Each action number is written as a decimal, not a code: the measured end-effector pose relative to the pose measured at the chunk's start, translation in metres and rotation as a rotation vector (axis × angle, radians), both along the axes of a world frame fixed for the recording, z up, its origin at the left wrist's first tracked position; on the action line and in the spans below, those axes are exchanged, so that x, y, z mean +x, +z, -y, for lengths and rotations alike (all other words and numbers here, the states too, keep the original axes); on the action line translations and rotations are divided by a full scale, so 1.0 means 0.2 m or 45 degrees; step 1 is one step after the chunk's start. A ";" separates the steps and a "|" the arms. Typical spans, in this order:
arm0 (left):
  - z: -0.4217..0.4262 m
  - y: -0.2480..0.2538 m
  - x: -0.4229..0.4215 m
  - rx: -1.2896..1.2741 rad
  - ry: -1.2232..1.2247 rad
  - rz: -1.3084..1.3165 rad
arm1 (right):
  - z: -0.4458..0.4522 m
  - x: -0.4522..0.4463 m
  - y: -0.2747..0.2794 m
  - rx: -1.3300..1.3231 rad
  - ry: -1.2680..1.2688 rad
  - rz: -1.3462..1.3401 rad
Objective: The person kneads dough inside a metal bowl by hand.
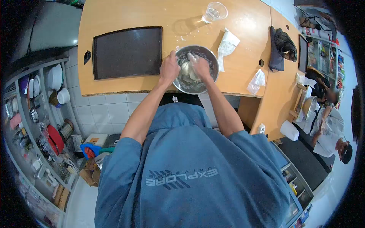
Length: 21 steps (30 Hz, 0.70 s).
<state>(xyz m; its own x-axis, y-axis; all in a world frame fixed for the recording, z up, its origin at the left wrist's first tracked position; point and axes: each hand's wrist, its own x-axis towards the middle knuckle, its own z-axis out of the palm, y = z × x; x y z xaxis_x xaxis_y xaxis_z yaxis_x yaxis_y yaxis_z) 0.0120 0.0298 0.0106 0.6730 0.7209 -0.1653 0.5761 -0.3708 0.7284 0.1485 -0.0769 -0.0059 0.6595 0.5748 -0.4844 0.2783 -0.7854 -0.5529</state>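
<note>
A round metal bowl (pixel 192 89) stands at the front edge of the wooden table, with a pale lump of dough (pixel 186 71) inside and floury smears on its walls. My left hand (pixel 170 68) grips the bowl's left rim, its fingers closed over the edge. Inside the bowl, my right hand (pixel 199 66) presses on the dough from the right, its floury fingers bent against the lump. A black baking tray (pixel 127 53) lies just left of the bowl.
On the wooden table (pixel 243 13) are a clear cup (pixel 215 12), an open white packet (pixel 228 43), a small plastic bag (pixel 257 81) and dark cloth items (pixel 283 45). Shelves (pixel 34 125) line the left. Two people (pixel 323 121) are at the far right.
</note>
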 end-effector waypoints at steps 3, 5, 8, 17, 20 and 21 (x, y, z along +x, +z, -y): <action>0.00 0.01 0.00 -0.029 -0.006 -0.010 | 0.08 0.06 -0.13 0.340 -0.162 -0.082; -0.01 0.01 0.00 -0.042 0.011 -0.029 | 0.07 0.06 0.16 0.237 -0.102 -0.335; -0.01 0.03 0.00 -0.032 -0.007 -0.017 | 0.10 0.05 0.23 0.110 0.049 -0.220; 0.01 -0.02 -0.01 -0.071 0.012 0.013 | 0.08 -0.19 0.11 0.191 0.115 0.570; 0.01 -0.02 -0.01 -0.027 -0.044 0.029 | 0.07 -0.22 0.23 0.168 0.249 0.722; 0.01 -0.02 0.00 -0.029 -0.051 0.030 | 0.07 -0.20 0.22 0.131 0.230 0.455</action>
